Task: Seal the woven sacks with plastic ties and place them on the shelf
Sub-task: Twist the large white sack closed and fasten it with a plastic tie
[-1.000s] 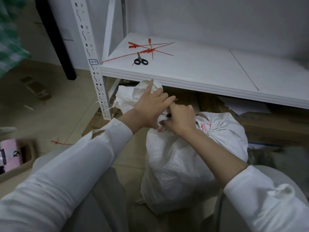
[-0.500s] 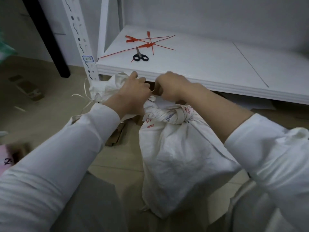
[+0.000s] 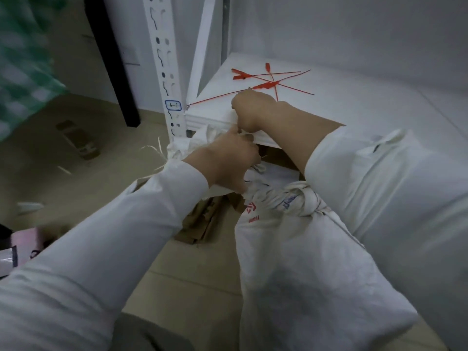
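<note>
A white woven sack (image 3: 304, 274) with red print stands on the floor in front of the shelf, its neck twisted into a rope. My left hand (image 3: 225, 160) grips the gathered cloth of the sack's top just below the shelf edge. My right hand (image 3: 253, 110) lies knuckles-up on the front of the white shelf (image 3: 367, 105), fingers curled down over the spot where the scissors lay. The scissors are hidden under it. Several red plastic ties (image 3: 268, 83) lie crossed on the shelf just beyond that hand.
The shelf's white slotted upright (image 3: 164, 72) stands left of my hands. Flattened cardboard (image 3: 202, 221) lies on the floor under the shelf. A black post (image 3: 114, 72), a green checked cloth (image 3: 22, 59) and a pink box (image 3: 25, 241) are at the left.
My right hand left the sack's neck and moved up onto the shelf, covering the scissors. My left hand kept hold of the sack's top. The view shifted closer to the shelf.
</note>
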Demonstrator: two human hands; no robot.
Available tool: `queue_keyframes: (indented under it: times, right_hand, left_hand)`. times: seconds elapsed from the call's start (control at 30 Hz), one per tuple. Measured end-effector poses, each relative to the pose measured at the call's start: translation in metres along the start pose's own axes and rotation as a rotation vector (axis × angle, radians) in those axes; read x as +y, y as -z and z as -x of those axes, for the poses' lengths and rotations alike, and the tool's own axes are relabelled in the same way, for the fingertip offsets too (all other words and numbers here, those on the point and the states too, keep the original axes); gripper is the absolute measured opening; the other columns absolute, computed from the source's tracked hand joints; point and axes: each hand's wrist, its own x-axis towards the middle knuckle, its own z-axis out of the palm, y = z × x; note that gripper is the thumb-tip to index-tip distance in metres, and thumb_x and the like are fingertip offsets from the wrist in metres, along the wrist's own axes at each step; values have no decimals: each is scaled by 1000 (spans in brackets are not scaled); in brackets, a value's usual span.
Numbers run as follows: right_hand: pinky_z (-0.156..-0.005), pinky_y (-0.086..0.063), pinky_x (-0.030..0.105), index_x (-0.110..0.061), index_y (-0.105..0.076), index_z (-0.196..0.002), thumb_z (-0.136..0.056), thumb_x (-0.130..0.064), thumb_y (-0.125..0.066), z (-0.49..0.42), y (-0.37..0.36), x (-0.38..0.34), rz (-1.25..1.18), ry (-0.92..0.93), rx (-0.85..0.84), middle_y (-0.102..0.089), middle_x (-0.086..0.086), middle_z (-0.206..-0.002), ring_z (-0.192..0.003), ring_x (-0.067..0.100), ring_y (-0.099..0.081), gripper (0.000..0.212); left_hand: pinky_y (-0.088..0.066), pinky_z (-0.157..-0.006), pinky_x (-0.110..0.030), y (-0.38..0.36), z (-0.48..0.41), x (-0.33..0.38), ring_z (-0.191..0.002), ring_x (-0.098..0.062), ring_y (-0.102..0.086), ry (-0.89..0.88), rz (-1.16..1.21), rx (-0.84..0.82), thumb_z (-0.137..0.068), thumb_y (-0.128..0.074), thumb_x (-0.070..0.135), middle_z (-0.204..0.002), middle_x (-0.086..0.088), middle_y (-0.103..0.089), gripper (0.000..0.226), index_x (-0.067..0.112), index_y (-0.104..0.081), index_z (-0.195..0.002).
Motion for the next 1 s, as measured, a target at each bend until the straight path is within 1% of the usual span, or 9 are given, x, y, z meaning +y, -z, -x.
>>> queue_keyframes:
  times: [0.1, 0.23, 0.37, 0.43, 0.53, 0.63, 0.8, 0.9, 1.0]
  right_hand:
    - [-81, -49, 34, -6, -58, -116, -86, -3, -58, -27, -8, -1, -12, -1, 15, -56, 11, -110, -94, 26, -58, 30]
    - [-99, -45, 38, -8, -44, -138, -84, -2, -59, -58, -21, -4, -81, 3, 15, -49, 13, -134, -117, 30, -53, 56]
    - [-98, -40, 38, -8, -34, -144, -89, -2, -53, -75, -28, -7, -56, 27, -21, -44, 15, -139, -125, 31, -47, 58]
    - [-93, -42, 40, -10, -38, -141, -88, -3, -50, -80, -32, -6, -32, 32, -36, -48, 15, -134, -119, 32, -49, 55]
    - [-78, -43, 36, -10, -49, -132, -88, 0, -47, -79, -29, -3, 53, 44, 34, -53, 15, -120, -105, 32, -56, 46]
    - [-77, -44, 40, -5, -54, -125, -89, 4, -45, -72, -18, -4, 223, 95, 116, -54, 18, -117, -104, 35, -57, 38]
    - [-68, -38, 36, -2, -58, -106, -87, 12, -44, -59, -2, -11, 483, 200, 141, -58, 17, -107, -98, 35, -59, 28]
    - [-64, -35, 34, -6, -51, -87, -88, 13, -43, -53, 2, -15, 578, 294, 133, -50, 10, -86, -83, 29, -53, 20]
    - [-51, -27, 27, -6, -45, -71, -84, 14, -45, -48, 6, -15, 667, 391, 119, -36, 4, -63, -71, 26, -46, 24]
  left_hand:
    - [-31, -105, -44, -12, -4, -11, -104, -19, -51, -41, 10, 19, -70, -57, 64, -100, 6, -64, 52, 28, -66, -106]
    - [-32, -105, -44, -20, -9, -27, -101, -18, -53, -23, 30, 31, -65, -56, 66, -98, 6, -65, 54, 28, -67, -102]
    - [-35, -101, -41, -28, -11, -34, -95, -17, -54, 18, 68, 1, -62, -57, 66, -96, 6, -64, 56, 30, -66, -104]
    - [-36, -100, -40, -29, -13, -35, -93, -17, -53, 16, 79, 1, -60, -55, 67, -95, 6, -63, 58, 31, -66, -104]
    - [-36, -96, -36, -28, -13, -35, -91, -17, -51, 9, 107, -10, -63, -60, 66, -93, 5, -61, 52, 30, -65, -100]
    - [-36, -96, -37, -25, -13, -35, -92, -18, -51, 4, 110, -15, -62, -60, 66, -96, 6, -63, 54, 31, -65, -103]
    - [-35, -98, -37, -20, -14, -34, -94, -16, -52, 6, 90, -55, -63, -59, 67, -98, 6, -63, 57, 33, -64, -109]
    - [-35, -99, -36, -14, -12, -31, -94, -17, -52, 13, 85, -80, -65, -62, 65, -97, 5, -61, 54, 30, -65, -106]
    - [-36, -97, -36, -5, -10, -26, -94, -19, -51, 23, 79, -102, -67, -65, 62, -90, 4, -53, 48, 26, -63, -99]
